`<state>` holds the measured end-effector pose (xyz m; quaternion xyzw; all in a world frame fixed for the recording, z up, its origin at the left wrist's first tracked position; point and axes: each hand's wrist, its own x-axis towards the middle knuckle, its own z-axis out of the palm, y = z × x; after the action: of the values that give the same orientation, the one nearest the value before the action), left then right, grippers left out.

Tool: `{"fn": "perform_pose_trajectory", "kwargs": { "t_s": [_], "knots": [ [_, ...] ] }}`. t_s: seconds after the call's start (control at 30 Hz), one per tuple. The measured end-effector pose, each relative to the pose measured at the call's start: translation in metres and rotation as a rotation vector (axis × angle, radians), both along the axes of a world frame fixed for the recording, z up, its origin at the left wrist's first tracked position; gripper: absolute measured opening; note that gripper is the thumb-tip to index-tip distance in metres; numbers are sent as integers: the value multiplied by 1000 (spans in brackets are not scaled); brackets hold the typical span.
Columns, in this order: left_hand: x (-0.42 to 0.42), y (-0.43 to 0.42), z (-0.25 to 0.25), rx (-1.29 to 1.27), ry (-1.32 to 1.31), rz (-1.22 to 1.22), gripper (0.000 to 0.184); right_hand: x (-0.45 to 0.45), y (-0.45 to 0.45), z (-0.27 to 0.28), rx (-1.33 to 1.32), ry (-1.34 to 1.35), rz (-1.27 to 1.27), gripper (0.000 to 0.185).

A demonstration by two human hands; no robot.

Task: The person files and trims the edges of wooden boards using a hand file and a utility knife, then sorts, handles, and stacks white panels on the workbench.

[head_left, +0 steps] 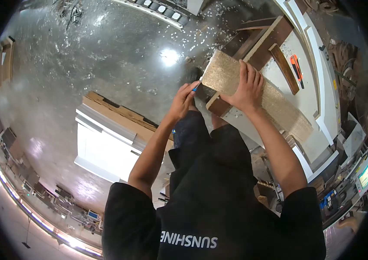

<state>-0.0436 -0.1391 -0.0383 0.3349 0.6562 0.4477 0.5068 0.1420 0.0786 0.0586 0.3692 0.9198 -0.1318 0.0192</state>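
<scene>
A long light-brown speckled board (pixel 279 104) lies at a slant over the white work surface and darker wood pieces. My left hand (pixel 183 100) is closed around a small blue tool (pixel 195 88), whose tip is at the board's near-left corner; the tool's exact type is hard to make out. Across the board's width, my right hand (pixel 249 89) grips it, with the thumb at the lower edge and the fingers towards the upper edge.
An orange-and-black utility knife (pixel 296 69) and a curved brown strip (pixel 284 69) lie right of the board. White panels (pixel 106 149) and cardboard (pixel 121 113) are stacked at left. Pale scraps litter the floor (pixel 149 56). A lit screen (pixel 367 174) stands at lower right.
</scene>
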Motion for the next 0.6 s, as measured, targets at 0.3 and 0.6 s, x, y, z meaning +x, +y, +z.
{"fn": "perform_pose_trajectory", "kwargs": {
  "t_s": [0.3, 0.6],
  "knots": [
    [-2, 31, -36, 128, 50, 9, 42, -2, 3, 4, -20, -28, -8, 131],
    [-12, 58, -11, 165, -33, -13, 45, 0, 2, 2, -25, -42, -9, 133]
  ]
}}
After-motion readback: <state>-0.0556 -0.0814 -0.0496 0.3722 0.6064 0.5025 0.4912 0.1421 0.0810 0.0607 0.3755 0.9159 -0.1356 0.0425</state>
